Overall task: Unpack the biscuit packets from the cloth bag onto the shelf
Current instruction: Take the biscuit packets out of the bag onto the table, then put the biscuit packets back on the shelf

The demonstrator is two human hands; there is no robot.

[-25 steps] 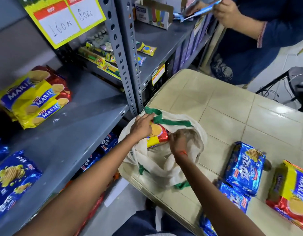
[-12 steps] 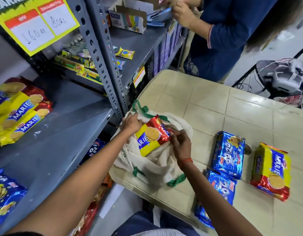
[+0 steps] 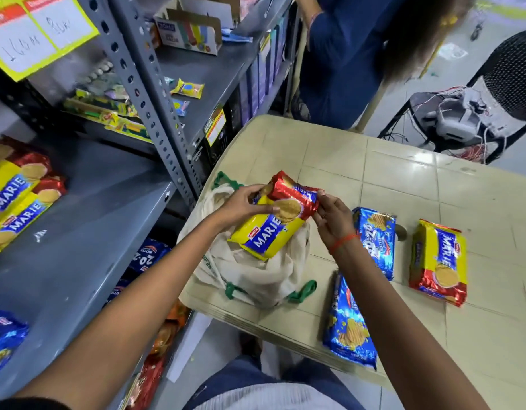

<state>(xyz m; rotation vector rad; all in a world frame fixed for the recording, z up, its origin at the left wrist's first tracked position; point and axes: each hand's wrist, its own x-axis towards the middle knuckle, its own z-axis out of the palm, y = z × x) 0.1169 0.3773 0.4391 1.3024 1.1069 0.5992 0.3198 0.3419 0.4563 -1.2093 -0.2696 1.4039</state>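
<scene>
A yellow and red Marie biscuit packet (image 3: 269, 229) is lifted clear above the white cloth bag (image 3: 264, 276), which lies slumped on the beige table with green handles. My left hand (image 3: 241, 204) grips the packet's near left edge, thumb across its face. My right hand (image 3: 330, 217) pinches the red end of the packet on the right. The grey metal shelf (image 3: 87, 232) stands to the left, holding several Marie packets (image 3: 16, 199) at its back and a blue packet (image 3: 4, 341) at the near left edge.
On the beige table (image 3: 404, 179) lie two blue 20-20 packets (image 3: 377, 241) (image 3: 349, 324) and another Marie packet (image 3: 438, 261). A person in blue (image 3: 344, 54) stands beyond the table by the second shelf unit. A black chair with wired gear (image 3: 469, 119) sits at far right.
The Marie packet has come up out of the bag's mouth into full view, now held by both hands above the bag. The camera has tilted toward the table.
</scene>
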